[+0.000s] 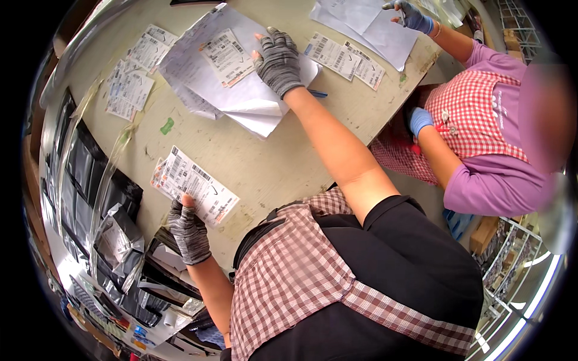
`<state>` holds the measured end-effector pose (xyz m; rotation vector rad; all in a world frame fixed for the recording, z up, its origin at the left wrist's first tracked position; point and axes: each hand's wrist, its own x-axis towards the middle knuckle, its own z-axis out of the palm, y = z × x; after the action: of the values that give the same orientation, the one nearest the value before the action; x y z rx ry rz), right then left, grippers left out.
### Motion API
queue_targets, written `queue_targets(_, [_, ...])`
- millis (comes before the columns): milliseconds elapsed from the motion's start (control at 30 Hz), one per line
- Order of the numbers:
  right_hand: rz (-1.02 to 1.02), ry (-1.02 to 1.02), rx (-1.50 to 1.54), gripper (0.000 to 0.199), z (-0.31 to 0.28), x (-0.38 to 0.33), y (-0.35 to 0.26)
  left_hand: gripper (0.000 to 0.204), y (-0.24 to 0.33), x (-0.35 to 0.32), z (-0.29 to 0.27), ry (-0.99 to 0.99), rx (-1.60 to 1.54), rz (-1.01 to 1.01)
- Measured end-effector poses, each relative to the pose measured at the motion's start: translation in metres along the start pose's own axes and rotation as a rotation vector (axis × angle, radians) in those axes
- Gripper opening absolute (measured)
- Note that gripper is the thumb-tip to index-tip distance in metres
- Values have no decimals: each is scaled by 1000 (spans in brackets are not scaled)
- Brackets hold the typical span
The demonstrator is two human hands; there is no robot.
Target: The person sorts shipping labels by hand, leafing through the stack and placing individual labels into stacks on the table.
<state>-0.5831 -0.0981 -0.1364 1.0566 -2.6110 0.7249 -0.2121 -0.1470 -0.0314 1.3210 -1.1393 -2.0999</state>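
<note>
My left hand [189,233], in a grey fingertip-less glove, is closed on a small stack of shipping labels [201,186], with the thumb on top near their lower edge. The labels are white with black barcodes, a pen tick and orange marks. My right hand [279,60], gloved the same way, reaches across the table and lies on a pile of white paper sheets [198,81]. Its fingers are apart, and the thumb and forefinger tips are beside a shipping label [227,58] lying on the pile. A blue pen [318,94] shows partly next to my right wrist.
More labels [129,87] lie at the left of the table [271,162], others [334,56] at the right. A co-worker in a checked apron [463,114] stands at the right edge, one blue-gloved hand [411,15] over papers. Black plastic bags [90,174] hang along the left edge.
</note>
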Motion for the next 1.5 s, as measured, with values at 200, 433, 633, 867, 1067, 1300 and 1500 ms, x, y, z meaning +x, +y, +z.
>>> queue_targets(200, [-52, 109, 173, 37, -6, 2, 8, 40, 2, 0, -3, -1, -8, 4])
queue_targets(433, [-216, -67, 573, 29, -75, -9, -54, 46, 6, -6, -5, 46, -27, 25])
queue_targets(633, [69, -1021, 1097, 53, -110, -79, -128, 50, 11, -6, 5, 51, -28, 11])
queue_targets(867, [119, -1104, 1107, 35, -112, -102, -147, 49, 15, -14, -2, 94, 66, 45])
queue_targets(1067, [20, -1000, 1094, 30, -103, -115, -147, 37, 7, -18, -8, 181, 209, 52])
queue_targets(1300, [160, -1028, 1169, 29, -112, -110, -152, 34, 22, -21, -10, 72, 73, -3])
queue_targets(1500, [291, -1033, 1070, 28, -116, -109, -154, 28, 29, -29, -17, 125, 35, -14])
